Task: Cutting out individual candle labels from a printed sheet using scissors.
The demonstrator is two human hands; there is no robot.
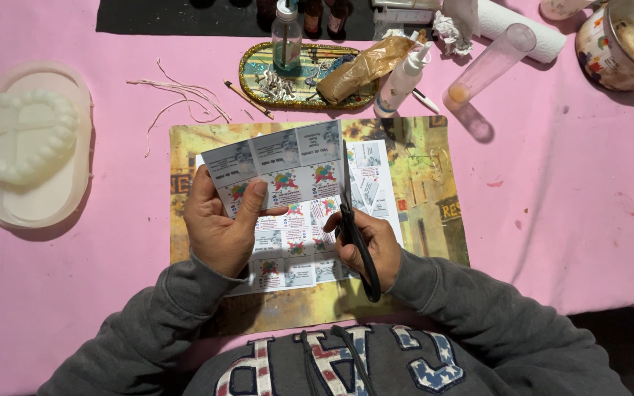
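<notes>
1. My left hand, at about 7 o'clock of the sheet: grip clamped on a strip of printed cards, thumb on its face, fingers behind. The strip is lifted and tilted away from me.
2. My right hand, at 5 o'clock: fingers closed through the handles of black scissors. The blades point to 12 o'clock and run along the strip's right edge; I cannot tell whether the blades are shut.
3. Uncut sheet of cards, flat under both hands. Several rows are whole, so I judge most of the cutting is left.
4. Loose cut cards, just beside the blades at 1 o'clock: a small share done.
5. Yellow picture mat under the sheet, lying on the desk.
6. Pink desk, spotted with stains.
7. White heart-shaped mould in a pale oval tray, at 10 o'clock, well apart.
8. White strings, at 11 o'clock.
9. Glittered oval dish, at 12 o'clock, holding a small clear bottle and a brown paper bag.
10. White squeeze bottle, leaning by the dish.
11. Clear tube, on its side at 1 o'clock.
12. Paper towel roll, beyond the tube.
13. Patterned bowl, far corner at 2 o'clock.
</notes>
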